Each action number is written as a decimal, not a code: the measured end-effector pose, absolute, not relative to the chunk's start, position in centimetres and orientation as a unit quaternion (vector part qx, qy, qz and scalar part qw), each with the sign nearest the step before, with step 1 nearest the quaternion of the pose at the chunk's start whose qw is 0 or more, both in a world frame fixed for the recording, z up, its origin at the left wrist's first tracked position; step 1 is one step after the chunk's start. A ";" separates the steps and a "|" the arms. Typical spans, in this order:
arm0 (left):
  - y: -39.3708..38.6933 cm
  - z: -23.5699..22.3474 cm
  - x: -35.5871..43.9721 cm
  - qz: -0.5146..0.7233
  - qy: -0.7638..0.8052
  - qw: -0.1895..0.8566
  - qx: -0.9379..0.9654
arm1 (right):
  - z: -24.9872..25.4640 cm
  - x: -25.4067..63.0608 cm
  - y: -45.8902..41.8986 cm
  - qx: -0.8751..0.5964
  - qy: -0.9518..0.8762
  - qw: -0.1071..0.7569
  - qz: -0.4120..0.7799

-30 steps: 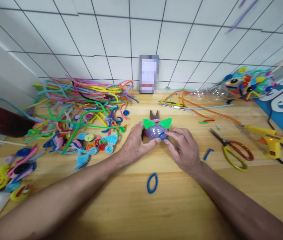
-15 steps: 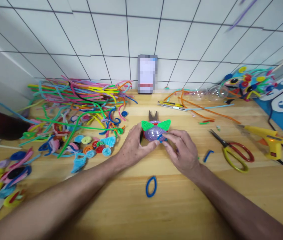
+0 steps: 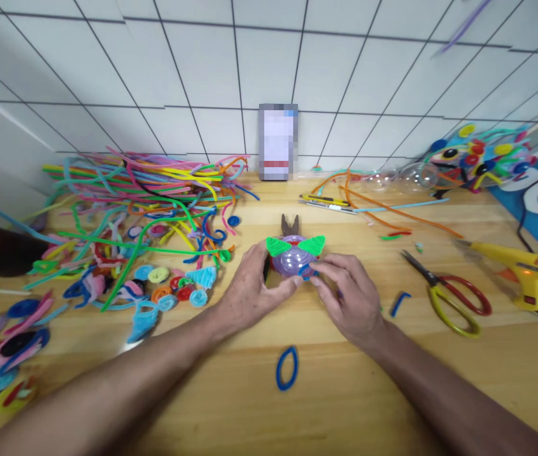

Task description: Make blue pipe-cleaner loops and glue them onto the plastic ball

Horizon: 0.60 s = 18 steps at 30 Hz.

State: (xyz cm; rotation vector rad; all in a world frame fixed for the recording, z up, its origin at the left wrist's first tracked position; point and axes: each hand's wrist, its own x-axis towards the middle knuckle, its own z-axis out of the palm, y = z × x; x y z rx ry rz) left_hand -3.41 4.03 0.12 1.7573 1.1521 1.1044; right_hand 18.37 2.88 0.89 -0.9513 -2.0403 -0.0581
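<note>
My left hand (image 3: 256, 288) is closed around the left side of a clear plastic ball (image 3: 292, 258) with purple showing through it. Two bright green pipe-cleaner triangles, a left one (image 3: 277, 246) and a right one (image 3: 313, 245), stick out at its top, with some red between them. At the ball's lower right, my right hand (image 3: 355, 297) pinches a blue pipe-cleaner piece (image 3: 306, 272) against its surface. Dark plier jaws (image 3: 290, 224) show just behind the ball; the handles are mostly hidden. On the wood nearer me lies a blue pipe-cleaner loop (image 3: 287, 368).
Loose pipe cleaners (image 3: 155, 180) and coiled pieces (image 3: 159, 275) crowd the left. Scissors (image 3: 454, 304), a yellow glue gun (image 3: 532, 272) and a short blue piece (image 3: 399, 304) lie right. A phone (image 3: 277, 142) leans on the tiled wall; a decorated fish (image 3: 478, 155) stands back right.
The whole view has shifted slightly, so the table things sit a little lower. Both hands keep nearly the same grip on the ball and the blue piece.
</note>
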 end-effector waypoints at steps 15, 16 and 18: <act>4.0 0.1 -3.4 0.431 0.447 0.378 0.686 | 0.9 18.4 2.9 -0.382 -0.816 0.434 -0.021; 4.0 0.2 -3.4 0.433 0.446 0.377 0.686 | 0.9 18.3 3.0 -0.381 -0.816 0.435 -0.022; 4.0 0.2 -3.4 0.434 0.446 0.377 0.686 | 0.8 18.3 3.0 -0.380 -0.815 0.436 -0.022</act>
